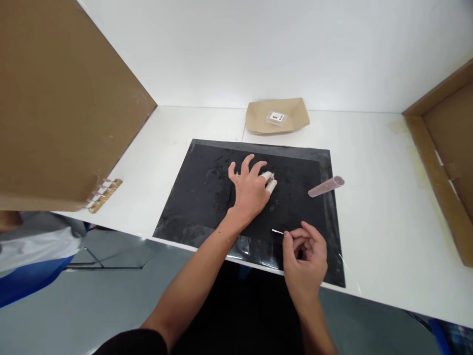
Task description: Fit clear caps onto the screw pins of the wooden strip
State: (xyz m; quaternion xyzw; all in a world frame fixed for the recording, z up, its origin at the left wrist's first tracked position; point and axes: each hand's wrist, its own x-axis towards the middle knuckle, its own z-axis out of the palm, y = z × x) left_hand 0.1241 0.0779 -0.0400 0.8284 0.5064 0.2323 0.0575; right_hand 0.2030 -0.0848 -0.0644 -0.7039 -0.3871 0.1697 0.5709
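My left hand [252, 188] is palm down over a black mat [199, 197]. Three of its fingers are raised and spread, while the thumb and forefinger wear white finger covers [271, 186] and come close together at a tiny shiny piece [273, 175], too small to name. Another small glint [237, 174] shows beside the little finger. Nearer the front edge, my right hand [306, 256] pinches a thin, silvery-white stick [277, 231] between thumb and forefinger, its tip pointing left. Its other fingers are curled. A pinkish see-through tube [325, 187] is at the mat's right side; whether it stands or lies I cannot tell.
At the back, a brown paper tray [254, 118] holds a small clear box [277, 118] with a label. Cardboard panels bound the left [66, 98] and right [439, 177]. A wooden strip with metal clips [105, 195] lies left. Part of another person [40, 241] shows lower left.
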